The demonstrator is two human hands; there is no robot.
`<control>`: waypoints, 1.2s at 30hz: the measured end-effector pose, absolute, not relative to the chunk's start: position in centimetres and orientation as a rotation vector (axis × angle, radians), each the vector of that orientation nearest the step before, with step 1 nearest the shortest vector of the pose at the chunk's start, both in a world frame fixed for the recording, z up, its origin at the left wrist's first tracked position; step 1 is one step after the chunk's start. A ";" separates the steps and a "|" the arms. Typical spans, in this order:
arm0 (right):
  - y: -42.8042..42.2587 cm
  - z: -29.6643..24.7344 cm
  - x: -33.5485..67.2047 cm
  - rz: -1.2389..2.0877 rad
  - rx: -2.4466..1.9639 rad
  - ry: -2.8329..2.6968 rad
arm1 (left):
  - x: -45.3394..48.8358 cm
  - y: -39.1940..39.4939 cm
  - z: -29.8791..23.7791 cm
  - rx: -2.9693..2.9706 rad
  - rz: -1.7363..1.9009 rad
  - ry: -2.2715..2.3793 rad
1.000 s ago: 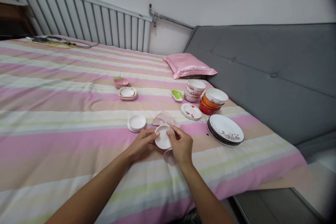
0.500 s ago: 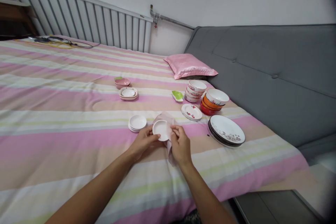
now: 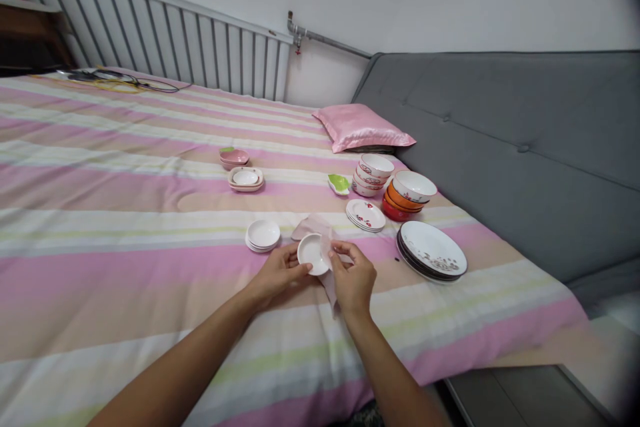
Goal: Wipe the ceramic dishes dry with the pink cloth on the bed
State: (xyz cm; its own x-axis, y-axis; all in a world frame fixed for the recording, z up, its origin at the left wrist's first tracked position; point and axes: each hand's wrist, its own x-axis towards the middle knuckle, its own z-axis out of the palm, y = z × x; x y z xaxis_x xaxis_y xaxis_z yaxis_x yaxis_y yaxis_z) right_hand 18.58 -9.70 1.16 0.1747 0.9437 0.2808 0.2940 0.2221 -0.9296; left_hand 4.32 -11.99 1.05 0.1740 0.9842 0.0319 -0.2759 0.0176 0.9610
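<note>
My left hand (image 3: 279,273) grips the left edge of a small white dish (image 3: 311,252), its thumb over the rim. The dish is tilted so its hollow faces me. In my right hand (image 3: 354,277) a thin pale pink cloth (image 3: 327,283) is pinched at the dish's right rim. Part of the cloth spreads out behind the dish, and a corner hangs below it. Just left of the held dish, a stack of small white dishes (image 3: 263,233) rests on the striped bedspread (image 3: 150,267).
Right of my hands are floral saucers (image 3: 365,213), large plates (image 3: 433,247), orange and red bowls (image 3: 403,200), patterned bowls (image 3: 370,177) and a green leaf-shaped dish (image 3: 339,183). Farther back lie pink dishes (image 3: 234,157), squarish dishes (image 3: 245,180), a pink pillow (image 3: 363,127) and cables (image 3: 120,80).
Both hands have shifted slightly right with the small white dish and the cloth. The dish has turned a little, and the cloth lies differently around it.
</note>
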 end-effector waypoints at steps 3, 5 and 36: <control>-9.7 1.1 18.5 0.708 -1.282 -1.329 | 4.3 -11.9 0.9 1.084 1.214 0.867; -9.8 1.2 18.4 0.747 -1.251 -1.326 | 4.3 -11.9 0.7 1.084 1.224 0.856; -9.6 0.3 18.6 0.702 -1.484 -1.544 | 4.2 -11.9 0.2 1.118 1.241 0.825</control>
